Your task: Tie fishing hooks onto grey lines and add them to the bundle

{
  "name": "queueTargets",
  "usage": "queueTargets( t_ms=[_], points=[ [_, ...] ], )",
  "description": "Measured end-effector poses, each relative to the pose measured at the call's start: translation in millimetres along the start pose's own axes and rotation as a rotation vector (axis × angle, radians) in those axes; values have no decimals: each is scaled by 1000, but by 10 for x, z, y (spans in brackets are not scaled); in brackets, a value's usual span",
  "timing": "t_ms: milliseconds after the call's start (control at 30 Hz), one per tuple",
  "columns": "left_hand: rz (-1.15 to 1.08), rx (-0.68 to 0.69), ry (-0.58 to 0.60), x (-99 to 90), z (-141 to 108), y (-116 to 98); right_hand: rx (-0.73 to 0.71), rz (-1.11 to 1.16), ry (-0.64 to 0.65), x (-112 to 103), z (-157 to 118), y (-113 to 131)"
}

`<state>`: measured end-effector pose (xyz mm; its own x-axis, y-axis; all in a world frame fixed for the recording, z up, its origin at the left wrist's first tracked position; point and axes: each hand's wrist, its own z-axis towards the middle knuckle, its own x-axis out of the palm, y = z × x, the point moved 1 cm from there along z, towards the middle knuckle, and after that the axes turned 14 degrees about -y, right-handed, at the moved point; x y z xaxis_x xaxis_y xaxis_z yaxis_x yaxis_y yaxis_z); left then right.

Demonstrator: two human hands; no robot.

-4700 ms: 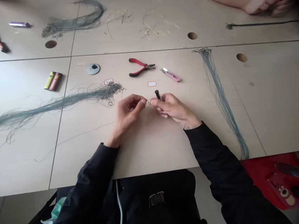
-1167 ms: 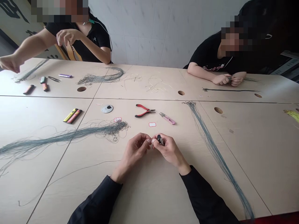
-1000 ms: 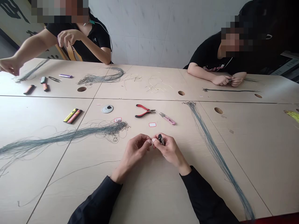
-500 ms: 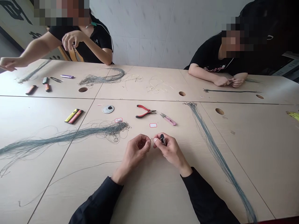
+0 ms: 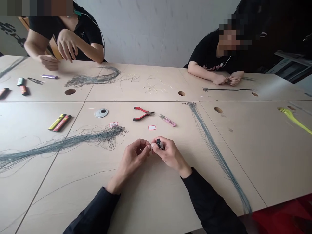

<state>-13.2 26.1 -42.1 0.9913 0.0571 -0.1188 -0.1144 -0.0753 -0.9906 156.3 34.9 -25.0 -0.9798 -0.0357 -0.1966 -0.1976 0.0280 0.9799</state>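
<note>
My left hand (image 5: 136, 154) is closed in a pinch on a thin line (image 5: 80, 178), which trails from it to the lower left across the table. Touching its fingertips, my right hand (image 5: 168, 151) is closed around a black lighter-like object (image 5: 160, 144). Whatever tiny piece lies between the fingertips is too small to make out. Left of my hands a bundle of blue-grey lines (image 5: 80, 140) ends in a tangle of small hooks. A second bundle (image 5: 214, 148) runs down the right side. Red-handled pliers (image 5: 143, 113) and pink snips (image 5: 167, 120) lie beyond my hands.
Two lighters (image 5: 59, 123), a round metal disc (image 5: 101, 112) and a small label (image 5: 152, 127) lie on the table (image 5: 151, 201). Across it sit two people in black, with more line bundles (image 5: 97, 78). Yellow strands (image 5: 296, 120) lie far right.
The view has shifted right, so things appear further left. My fingertips have come together. The left-hand person's outstretched arm has drawn back.
</note>
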Motion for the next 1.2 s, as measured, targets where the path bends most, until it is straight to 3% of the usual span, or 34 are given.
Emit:
queueTargets(
  t_ms=[467,800,1200],
  points=[
    [20,18,-145,37,-18,-74,91,35,-9,3,-17,10],
    [-1,-5,-94,12,-6,-60,44,0,-3,23,-11,-16],
    [-50,-51,-72,38,-13,7,85,24,24,26,-30,1]
  ],
)
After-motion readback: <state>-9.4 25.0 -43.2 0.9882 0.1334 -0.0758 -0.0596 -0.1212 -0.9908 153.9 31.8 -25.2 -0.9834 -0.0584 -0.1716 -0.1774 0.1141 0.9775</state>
